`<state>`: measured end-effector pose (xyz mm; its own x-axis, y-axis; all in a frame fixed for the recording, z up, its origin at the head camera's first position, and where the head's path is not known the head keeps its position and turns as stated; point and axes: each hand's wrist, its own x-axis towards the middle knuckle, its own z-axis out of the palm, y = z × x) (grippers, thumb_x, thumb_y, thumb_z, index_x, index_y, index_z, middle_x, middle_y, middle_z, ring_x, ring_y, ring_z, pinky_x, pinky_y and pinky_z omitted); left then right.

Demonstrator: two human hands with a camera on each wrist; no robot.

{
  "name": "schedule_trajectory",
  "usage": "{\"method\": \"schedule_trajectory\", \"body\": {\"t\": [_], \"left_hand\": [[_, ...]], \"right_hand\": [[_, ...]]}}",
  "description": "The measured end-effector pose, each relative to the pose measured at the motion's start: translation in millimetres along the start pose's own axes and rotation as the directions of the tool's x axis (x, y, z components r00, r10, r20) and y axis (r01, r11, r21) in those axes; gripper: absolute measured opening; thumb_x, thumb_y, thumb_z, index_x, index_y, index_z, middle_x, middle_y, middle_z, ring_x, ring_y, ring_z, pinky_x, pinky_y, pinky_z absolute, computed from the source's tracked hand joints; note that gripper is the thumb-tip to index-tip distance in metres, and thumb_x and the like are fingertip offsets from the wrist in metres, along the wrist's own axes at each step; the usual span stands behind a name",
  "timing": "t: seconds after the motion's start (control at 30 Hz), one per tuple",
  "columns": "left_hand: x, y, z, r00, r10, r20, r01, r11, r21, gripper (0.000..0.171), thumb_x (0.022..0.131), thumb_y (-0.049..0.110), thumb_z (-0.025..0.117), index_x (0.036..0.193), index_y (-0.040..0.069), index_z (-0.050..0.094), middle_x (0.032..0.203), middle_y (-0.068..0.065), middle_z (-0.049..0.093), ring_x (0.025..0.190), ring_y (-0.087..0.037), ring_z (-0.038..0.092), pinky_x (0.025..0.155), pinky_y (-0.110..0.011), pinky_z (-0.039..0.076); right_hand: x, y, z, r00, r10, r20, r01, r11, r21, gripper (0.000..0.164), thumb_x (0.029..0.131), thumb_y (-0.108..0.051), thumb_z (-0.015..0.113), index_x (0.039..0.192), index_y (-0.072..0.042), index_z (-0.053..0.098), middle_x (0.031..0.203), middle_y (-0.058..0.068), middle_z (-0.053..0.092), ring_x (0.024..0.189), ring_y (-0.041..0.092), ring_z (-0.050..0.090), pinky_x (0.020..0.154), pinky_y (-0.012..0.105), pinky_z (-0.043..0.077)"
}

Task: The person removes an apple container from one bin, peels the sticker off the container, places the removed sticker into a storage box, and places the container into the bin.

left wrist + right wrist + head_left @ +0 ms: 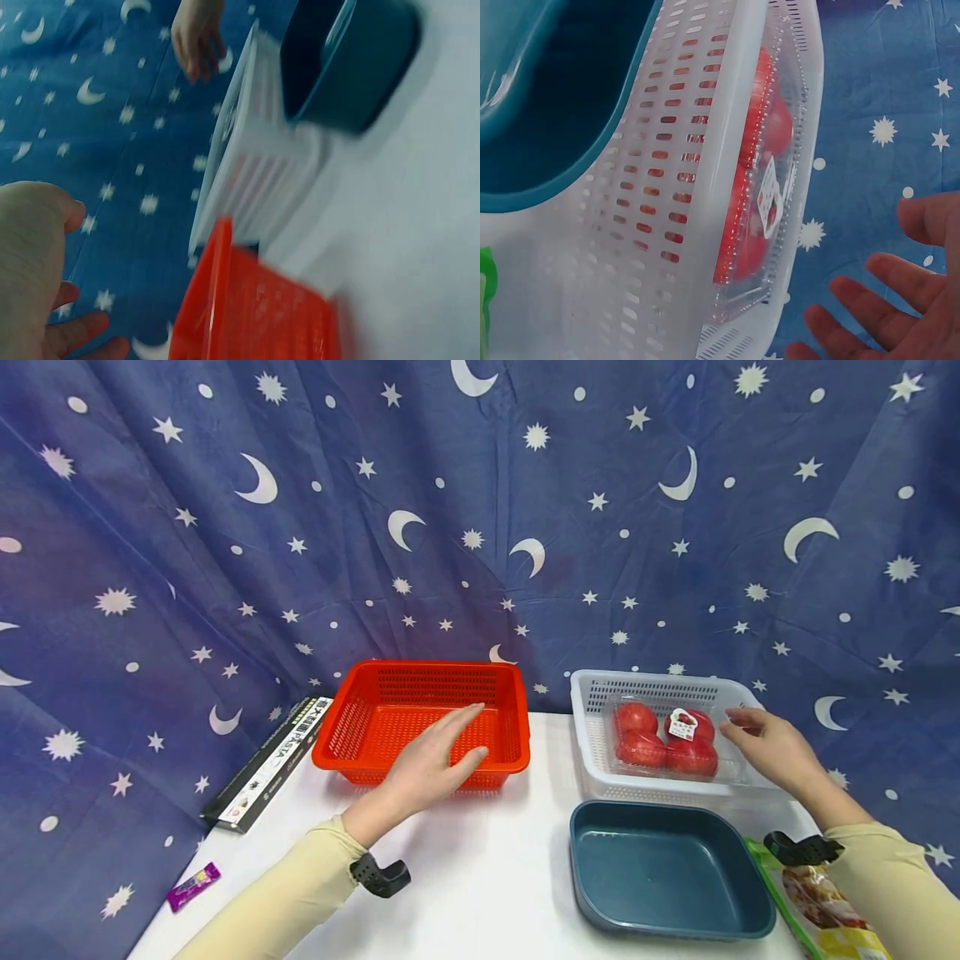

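My left hand [427,764] hovers over the front of a red plastic basket [442,667], fingers extended and thumb apart, with nothing in it. The basket's inside shows nothing but its slotted walls and floor. Beside the right end of a white basket [588,760] is my right hand [776,750], its fingers loosely bent and spread, holding nothing. Inside the white basket lies a clear plastic pack of several round red fruits [690,758] with a white label. In the right wrist view, a gap shows between that hand [907,307] and the basket wall [731,112].
A dark teal tub [652,868] stands in front of the white basket. A green food bag [821,902] lies to its right, partly under my right sleeve. At left are a long black-and-white pasta box [270,760] and a small purple packet [193,887]. A starry blue curtain [480,577] hangs behind.
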<state>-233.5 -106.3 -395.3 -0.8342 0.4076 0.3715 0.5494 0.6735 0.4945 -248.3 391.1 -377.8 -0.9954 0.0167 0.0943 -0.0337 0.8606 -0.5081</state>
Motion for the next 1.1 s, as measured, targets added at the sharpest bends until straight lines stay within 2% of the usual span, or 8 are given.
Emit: {"method": "schedule_trajectory", "body": {"t": [0.23, 0.37, 0.5, 0.63, 0.8, 0.97, 1.1], "left_hand": [[10.5, 33.0, 31.2, 0.993, 0.085, 0.087, -0.081, 0.996, -0.049, 0.064, 0.101, 0.04, 0.061, 0.158, 0.019, 0.04, 0.16, 0.0, 0.042, 0.144, -0.02, 0.042, 0.113, -0.046, 0.041], [16.1, 44.5, 44.8, 0.986, 0.098, 0.134, -0.088, 0.993, -0.076, 0.064, 0.102, 0.04, 0.059, 0.159, 0.02, 0.038, 0.16, 0.0, 0.041, 0.144, -0.02, 0.043, 0.113, -0.045, 0.041], [21.4, 53.2, 57.9, 0.982, 0.088, 0.166, -0.072, 0.993, -0.098, 0.064, 0.102, 0.041, 0.058, 0.159, 0.021, 0.038, 0.16, 0.0, 0.041, 0.143, -0.018, 0.043, 0.113, -0.044, 0.04], [26.9, 61.7, 71.2, 0.978, 0.07, 0.198, -0.045, 0.991, -0.128, 0.065, 0.101, 0.04, 0.06, 0.159, 0.02, 0.038, 0.161, -0.001, 0.04, 0.143, -0.019, 0.043, 0.113, -0.044, 0.041], [33.9, 70.3, 87.3, 0.968, 0.048, 0.246, -0.009, 0.988, -0.157, 0.067, 0.101, 0.041, 0.06, 0.159, 0.019, 0.037, 0.164, -0.004, 0.035, 0.142, -0.023, 0.045, 0.11, -0.047, 0.043], [41.3, 73.0, 102.9, 0.961, 0.001, 0.275, 0.051, 0.982, -0.182, 0.07, 0.1, 0.046, 0.059, 0.161, 0.022, 0.034, 0.167, -0.003, 0.027, 0.143, -0.025, 0.044, 0.109, -0.051, 0.044], [47.2, 73.3, 114.3, 0.962, -0.033, 0.272, 0.092, 0.974, -0.207, 0.071, 0.099, 0.048, 0.06, 0.16, 0.021, 0.036, 0.168, -0.006, 0.025, 0.143, -0.026, 0.044, 0.109, -0.052, 0.043]], "right_hand": [[6, 4, 2, 0.993, 0.033, 0.109, -0.039, 0.998, 0.054, 0.076, 0.106, -0.048, 0.047, 0.148, 0.014, 0.035, 0.146, 0.04, 0.04, 0.128, 0.057, 0.043, 0.097, 0.069, 0.045], [8, 5, 3, 0.989, 0.046, 0.139, -0.057, 0.996, 0.072, 0.08, 0.106, -0.05, 0.047, 0.15, 0.014, 0.031, 0.149, 0.041, 0.034, 0.132, 0.059, 0.037, 0.099, 0.072, 0.042], [11, 8, 2, 0.98, 0.071, 0.185, -0.09, 0.991, 0.096, 0.085, 0.105, -0.05, 0.048, 0.153, 0.015, 0.022, 0.152, 0.044, 0.025, 0.136, 0.062, 0.029, 0.101, 0.074, 0.037], [14, 9, 0, 0.958, 0.124, 0.26, -0.159, 0.98, 0.119, 0.094, 0.103, -0.054, 0.05, 0.155, 0.014, 0.01, 0.153, 0.047, 0.014, 0.137, 0.066, 0.02, 0.102, 0.077, 0.032], [19, 10, -2, 0.934, 0.158, 0.321, -0.212, 0.967, 0.14, 0.099, 0.103, -0.052, 0.052, 0.154, 0.015, 0.001, 0.152, 0.05, 0.006, 0.139, 0.067, 0.013, 0.102, 0.08, 0.027], [26, 10, -4, 0.919, 0.174, 0.354, -0.244, 0.956, 0.161, 0.103, 0.102, -0.052, 0.054, 0.154, 0.014, -0.005, 0.154, 0.049, 0.001, 0.14, 0.067, 0.009, 0.104, 0.08, 0.024], [33, 11, -5, 0.905, 0.188, 0.382, -0.268, 0.949, 0.168, 0.105, 0.102, -0.052, 0.055, 0.155, 0.012, -0.009, 0.154, 0.047, -0.001, 0.139, 0.067, 0.009, 0.103, 0.081, 0.025]]}}
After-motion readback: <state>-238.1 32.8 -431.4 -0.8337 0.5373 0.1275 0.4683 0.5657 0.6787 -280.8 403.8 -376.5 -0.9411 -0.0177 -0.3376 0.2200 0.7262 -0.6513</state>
